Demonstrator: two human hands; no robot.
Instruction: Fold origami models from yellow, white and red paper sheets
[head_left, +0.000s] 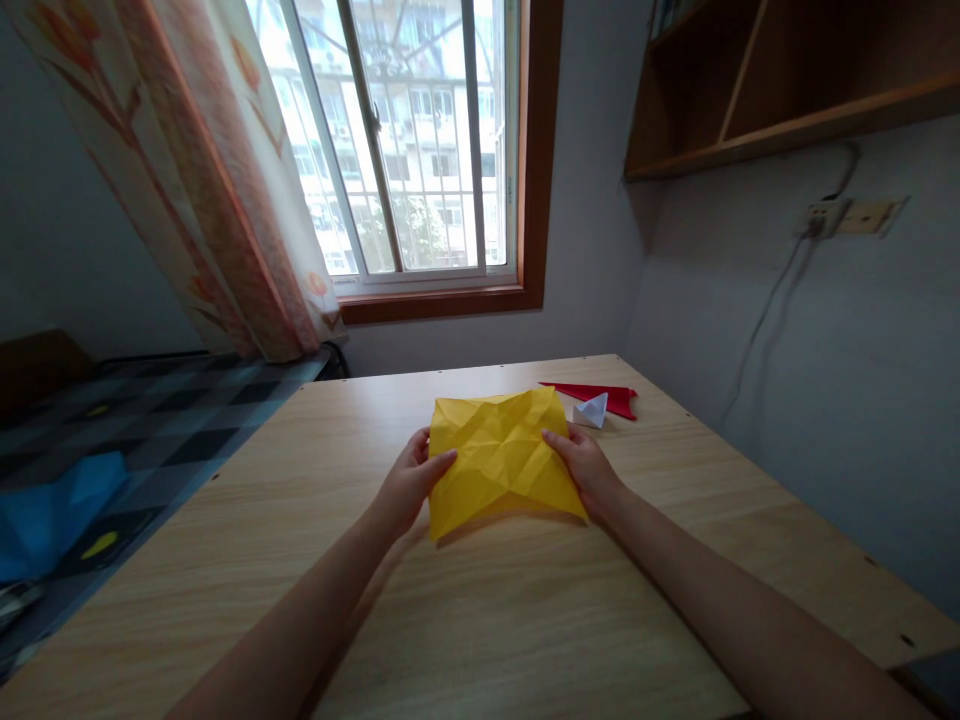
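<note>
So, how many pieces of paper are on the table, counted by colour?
Yellow: 1, the creased yellow sheet, held by the left hand and right hand
Red: 1, the red folded paper
White: 1, the small white folded paper
Total: 3

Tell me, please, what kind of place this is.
Probably a bedroom or study at home: a wooden table under a barred window with a flowered curtain, and a bed with a checked cover beside it. Both hands hold creased yellow paper.
</note>
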